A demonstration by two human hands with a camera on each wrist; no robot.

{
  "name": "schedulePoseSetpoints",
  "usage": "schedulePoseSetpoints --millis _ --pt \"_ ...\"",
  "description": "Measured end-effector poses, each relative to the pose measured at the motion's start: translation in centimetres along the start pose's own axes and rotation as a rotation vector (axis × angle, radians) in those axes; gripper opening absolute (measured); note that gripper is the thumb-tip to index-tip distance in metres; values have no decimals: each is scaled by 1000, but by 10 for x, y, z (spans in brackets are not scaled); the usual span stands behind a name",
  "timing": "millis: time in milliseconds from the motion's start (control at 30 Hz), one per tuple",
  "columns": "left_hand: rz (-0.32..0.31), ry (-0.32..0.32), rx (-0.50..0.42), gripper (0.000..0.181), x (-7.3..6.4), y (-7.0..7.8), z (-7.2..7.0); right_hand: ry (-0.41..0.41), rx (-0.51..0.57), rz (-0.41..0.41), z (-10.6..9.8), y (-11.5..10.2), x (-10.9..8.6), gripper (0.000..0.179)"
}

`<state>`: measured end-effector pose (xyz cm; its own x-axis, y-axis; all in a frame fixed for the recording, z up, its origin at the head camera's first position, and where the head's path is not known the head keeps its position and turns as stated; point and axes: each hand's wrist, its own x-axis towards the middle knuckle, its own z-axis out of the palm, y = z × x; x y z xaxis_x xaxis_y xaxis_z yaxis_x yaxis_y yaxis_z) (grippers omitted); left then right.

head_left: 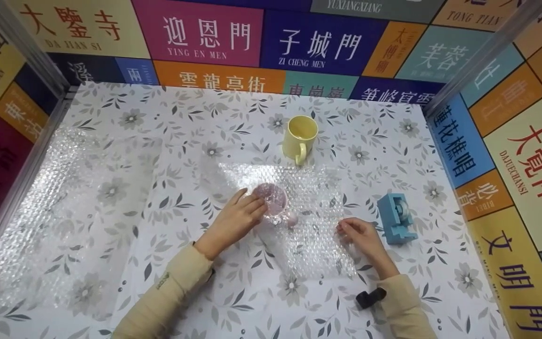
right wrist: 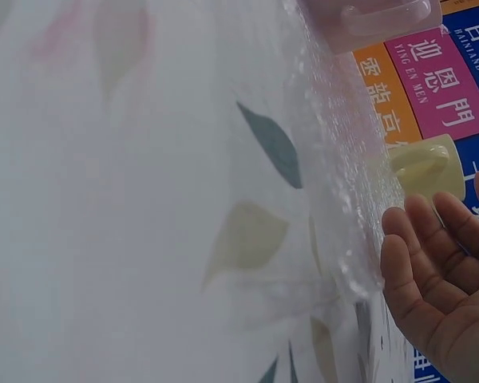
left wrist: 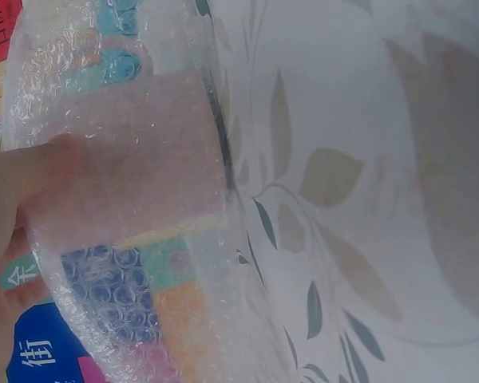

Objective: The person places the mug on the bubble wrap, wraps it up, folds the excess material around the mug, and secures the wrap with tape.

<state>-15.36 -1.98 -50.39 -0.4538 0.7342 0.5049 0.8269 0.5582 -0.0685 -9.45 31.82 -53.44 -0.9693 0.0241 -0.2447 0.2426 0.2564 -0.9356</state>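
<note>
A pink mug [head_left: 276,203] stands on a sheet of bubble wrap [head_left: 315,245], its handle toward the lower right in the head view. Part of the wrap rises along the mug's left side. There my left hand [head_left: 237,217] presses with its fingers; in the left wrist view, a fingertip touches the pink wall [left wrist: 136,159] through the clear film. Close to the sheet's right edge is my right hand [head_left: 362,235]. Its fingers [right wrist: 435,263] are loosely bent in the right wrist view, with nothing held.
Behind the wrap stands a yellow mug [head_left: 299,139]. A blue tape dispenser [head_left: 393,217] sits just right of my right hand. More bubble wrap [head_left: 64,212] lies along the left side of the flower-patterned tablecloth [head_left: 181,292]. Printed panels [head_left: 200,33] border the table.
</note>
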Motion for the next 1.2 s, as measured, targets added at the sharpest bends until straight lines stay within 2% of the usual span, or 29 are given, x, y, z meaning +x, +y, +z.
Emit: schedulePoseSetpoints --millis 300,433,667,867,1200 --pt "17 -69 51 14 5 0 -3 8 22 16 3 -3 0 27" --pt "30 -109 62 16 9 -2 -5 12 11 19 3 -2 1 28" --pt "45 -168 12 11 16 -5 -11 15 -7 -8 1 -1 0 27" --pt "42 -225 -20 8 23 -6 -13 17 -26 4 -1 -5 1 28" --pt "27 -251 -64 5 24 -7 -13 -7 -72 -35 -6 -19 17 32"
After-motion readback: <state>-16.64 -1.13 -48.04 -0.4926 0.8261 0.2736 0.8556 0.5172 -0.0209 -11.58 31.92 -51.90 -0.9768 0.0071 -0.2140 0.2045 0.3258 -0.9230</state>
